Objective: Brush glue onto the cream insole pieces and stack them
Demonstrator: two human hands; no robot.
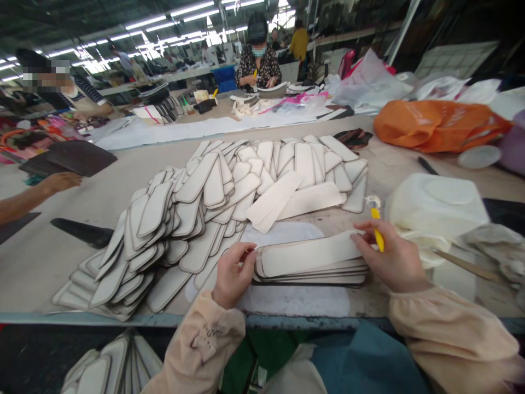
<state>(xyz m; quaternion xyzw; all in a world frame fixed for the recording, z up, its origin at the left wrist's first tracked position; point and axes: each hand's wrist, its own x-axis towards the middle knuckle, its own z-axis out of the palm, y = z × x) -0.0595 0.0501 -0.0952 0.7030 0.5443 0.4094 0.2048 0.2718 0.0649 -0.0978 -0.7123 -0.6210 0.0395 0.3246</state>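
In front of me lies a small stack of pale, dark-edged strips, with a white strip on top. My left hand pinches the left end of that top strip between thumb and fingers. At its other end, the fingertips of my right hand touch the strip. A yellow-handled brush is tucked in my right hand, its pale, smeared end pointing away from me. Just beyond the stack, two loose white strips lie crossed over a large heap of rounded, dark-edged pieces.
A milky plastic container and an orange bag stand on the right. A dark tapered object lies left of the heap. A co-worker's hand rests near dark sheets; another person works across the table.
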